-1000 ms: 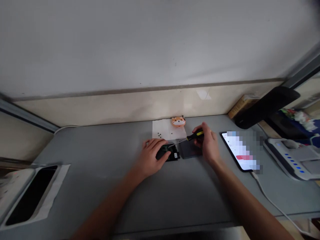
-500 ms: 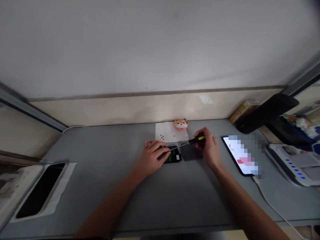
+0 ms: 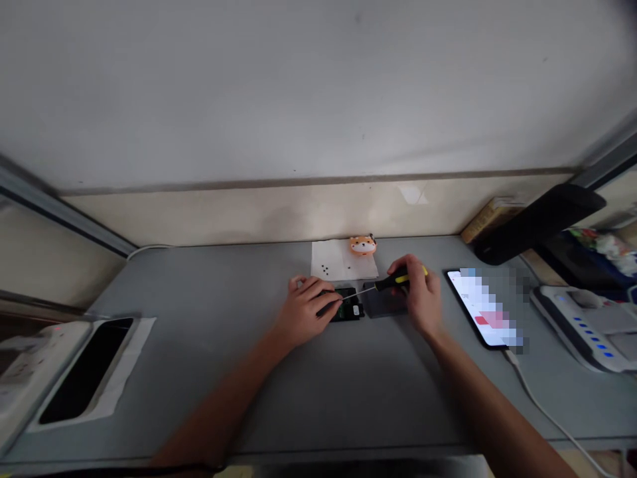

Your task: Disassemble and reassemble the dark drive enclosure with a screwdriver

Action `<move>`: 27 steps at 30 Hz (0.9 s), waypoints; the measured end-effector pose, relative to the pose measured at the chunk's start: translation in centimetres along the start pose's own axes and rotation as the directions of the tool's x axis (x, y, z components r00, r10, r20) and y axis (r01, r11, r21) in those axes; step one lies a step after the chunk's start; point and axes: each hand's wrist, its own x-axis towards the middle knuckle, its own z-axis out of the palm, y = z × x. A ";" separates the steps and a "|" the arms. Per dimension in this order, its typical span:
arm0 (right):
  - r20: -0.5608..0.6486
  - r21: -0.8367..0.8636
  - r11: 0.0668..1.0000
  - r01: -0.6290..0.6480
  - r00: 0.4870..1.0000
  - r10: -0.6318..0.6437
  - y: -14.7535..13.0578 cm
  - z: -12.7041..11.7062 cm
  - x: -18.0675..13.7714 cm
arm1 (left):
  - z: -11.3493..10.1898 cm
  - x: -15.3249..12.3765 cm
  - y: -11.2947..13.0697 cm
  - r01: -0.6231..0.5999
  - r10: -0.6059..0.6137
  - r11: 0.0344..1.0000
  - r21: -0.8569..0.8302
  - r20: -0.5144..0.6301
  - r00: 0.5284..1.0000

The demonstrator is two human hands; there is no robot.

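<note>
My right hand [image 3: 422,299] is wrapped round a black and yellow screwdriver [image 3: 393,278], its thin shaft pointing left. The shaft's tip meets the thumb and forefinger of my left hand [image 3: 307,313], which are pinched together over a small black device with a green circuit board [image 3: 352,311]. Whatever lies between those fingertips is too small to make out. Part of the device is covered by my left hand. Beside it, below my right hand, lies a dark flat panel [image 3: 381,303]. Several tiny dark screws [image 3: 325,269] rest on a white paper [image 3: 332,253] behind the device.
An orange animal-faced case [image 3: 363,245] sits on the paper's far right corner. A lit phone [image 3: 480,312] with a white cable lies right, near a power strip [image 3: 582,325] and a black cylinder [image 3: 537,222]. Another dark-screened phone [image 3: 87,372] lies at left.
The view has shifted slightly. Both hands keep the same pose, with the screwdriver tip still at my left fingertips.
</note>
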 end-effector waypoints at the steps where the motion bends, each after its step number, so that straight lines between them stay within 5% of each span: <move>1: 0.003 0.002 1.000 0.006 1.000 -0.006 0.1 0.0 0.0 | 0.0 0.0 0.0 -0.001 0.001 1.000 -0.003 -0.010 1.000; 14: 0.080 -0.091 0.964 0.250 0.967 -0.243 0.2 -0.4 -0.4 | 0.1 0.0 0.3 0.005 -0.005 1.000 -0.006 0.017 1.000; 27: 0.112 -0.229 0.932 0.282 0.958 -0.263 0.4 -0.3 -0.4 | 0.3 -0.1 0.0 0.063 -0.033 0.994 -0.085 0.312 0.950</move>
